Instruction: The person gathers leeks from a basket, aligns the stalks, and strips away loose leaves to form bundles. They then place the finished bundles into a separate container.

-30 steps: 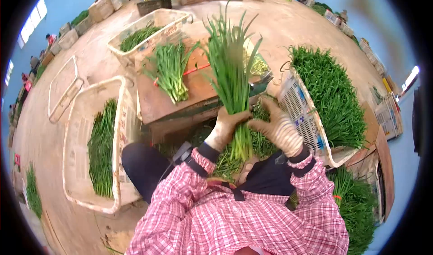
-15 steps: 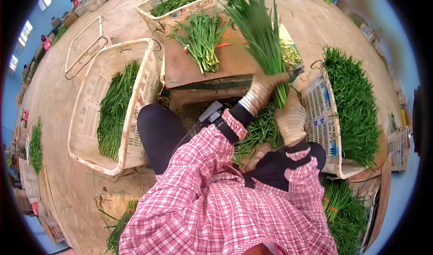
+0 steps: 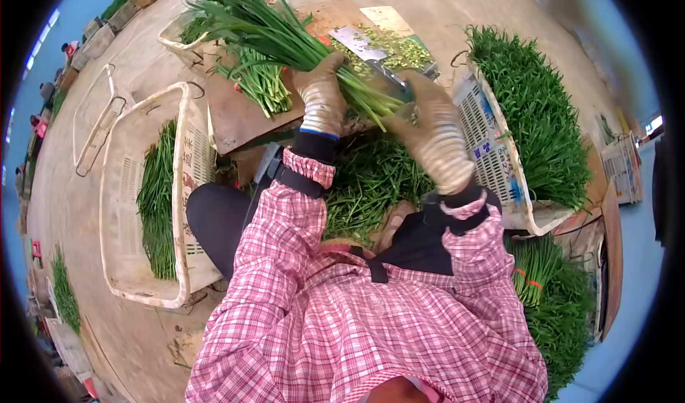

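Head camera: our left hand (image 3: pixel 321 93) squeezes the green bunch (image 3: pixel 265 36) over the counter (image 3: pixel 230 118). Our right hand (image 3: pixel 432 140) curls around its cut ends, right beside the knife (image 3: pixel 358 43). The blade could nick us; loose stalks could slip.

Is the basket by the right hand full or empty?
Full. The basket is packed with green stalks up to its rim.

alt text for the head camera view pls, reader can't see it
A person in a pink plaid shirt holds a bunch of greens across a wooden table, gloved left hand clasped round it, gloved right hand at its cut ends near a cleaver. Baskets of more greens stand on either side.
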Demonstrator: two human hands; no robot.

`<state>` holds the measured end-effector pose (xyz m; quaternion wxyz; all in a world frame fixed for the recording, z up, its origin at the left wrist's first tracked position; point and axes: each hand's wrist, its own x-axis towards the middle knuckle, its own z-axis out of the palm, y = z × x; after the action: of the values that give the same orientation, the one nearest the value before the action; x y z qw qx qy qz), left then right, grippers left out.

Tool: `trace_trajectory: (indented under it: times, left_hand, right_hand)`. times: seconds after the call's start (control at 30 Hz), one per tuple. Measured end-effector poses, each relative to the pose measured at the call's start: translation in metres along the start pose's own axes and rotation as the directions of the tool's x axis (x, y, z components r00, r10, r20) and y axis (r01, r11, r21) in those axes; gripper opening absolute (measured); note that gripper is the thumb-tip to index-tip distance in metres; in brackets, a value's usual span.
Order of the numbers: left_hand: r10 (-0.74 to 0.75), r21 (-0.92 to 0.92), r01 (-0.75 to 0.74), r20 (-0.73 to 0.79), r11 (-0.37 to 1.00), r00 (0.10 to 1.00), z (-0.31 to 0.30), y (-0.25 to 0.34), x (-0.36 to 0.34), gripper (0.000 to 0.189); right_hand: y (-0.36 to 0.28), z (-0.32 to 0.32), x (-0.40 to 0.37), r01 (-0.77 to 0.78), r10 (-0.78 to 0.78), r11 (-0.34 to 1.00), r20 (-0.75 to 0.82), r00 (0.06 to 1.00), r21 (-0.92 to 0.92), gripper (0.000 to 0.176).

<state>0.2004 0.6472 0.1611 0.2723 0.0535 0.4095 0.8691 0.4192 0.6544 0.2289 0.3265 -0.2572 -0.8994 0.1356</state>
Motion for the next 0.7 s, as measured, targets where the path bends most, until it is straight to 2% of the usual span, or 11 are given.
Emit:
trace_trajectory:
  times: [0.07, 0.13, 0.2, 0.27, 0.33, 0.37, 0.4, 0.43, 0.5, 0.6, 0.7]
  left_hand:
    - [0.136, 0.001, -0.136, 0.017, 0.991, 0.991, 0.002, -0.006, -0.008, 0.024]
    - [0.223, -0.007, -0.223, 0.018, 0.975, 0.975, 0.000, -0.010, -0.014, 0.013]
    - [0.208, -0.156, -0.188, 0.126, 0.970, 0.970, -0.002, 0.014, -0.041, 0.014]
    - [0.311, 0.000, -0.322, 0.256, 0.947, 0.915, -0.015, 0.028, -0.036, 0.016]
    - [0.269, -0.042, -0.268, 0.276, 0.963, 0.923, -0.014, 0.045, -0.049, 0.020]
    - [0.276, -0.088, -0.262, 0.258, 0.961, 0.926, -0.013, 0.046, -0.050, 0.022]
    - [0.272, -0.087, -0.258, 0.262, 0.962, 0.926, -0.010, 0.048, -0.052, 0.022]
    - [0.258, -0.077, -0.246, 0.280, 0.966, 0.925, -0.009, 0.050, -0.056, 0.022]
    - [0.256, -0.086, -0.241, 0.300, 0.967, 0.919, -0.011, 0.042, -0.054, 0.023]
    - [0.252, -0.050, -0.248, 0.284, 0.967, 0.925, -0.007, 0.047, -0.063, 0.023]
    - [0.255, -0.088, -0.240, 0.331, 0.967, 0.909, -0.016, 0.043, -0.060, 0.023]
  right_hand:
    - [-0.016, 0.024, 0.005, 0.046, -0.059, 0.946, -0.032, 0.998, -0.322, 0.088]
    - [-0.015, 0.045, 0.013, 0.020, 0.013, 0.918, 0.081, 0.997, -0.397, 0.086]
    - [0.000, 0.031, 0.015, -0.160, 0.155, 0.987, 0.306, 0.940, -0.009, 0.080]
    - [0.053, 0.031, 0.001, -0.110, 0.149, 0.986, 0.355, 0.923, -0.127, 0.056]
    - [0.049, 0.010, 0.005, -0.155, 0.246, 0.947, 0.320, 0.915, -0.283, 0.049]
    - [0.043, 0.013, 0.002, 0.012, -0.026, 0.991, -0.103, 0.994, -0.133, 0.037]
    - [0.035, 0.013, 0.006, 0.007, -0.021, 0.991, -0.106, 0.994, -0.135, 0.037]
    - [0.020, 0.011, 0.013, 0.035, -0.015, 0.986, -0.125, 0.992, 0.160, 0.029]
    - [-0.004, 0.026, 0.027, 0.107, -0.062, 0.942, -0.149, 0.987, 0.317, 0.016]
    - [-0.009, 0.032, 0.037, 0.219, -0.224, 0.962, 0.012, 0.975, 0.162, 0.013]
    - [-0.011, 0.038, 0.034, 0.187, -0.188, 0.980, 0.011, 0.982, 0.060, 0.011]
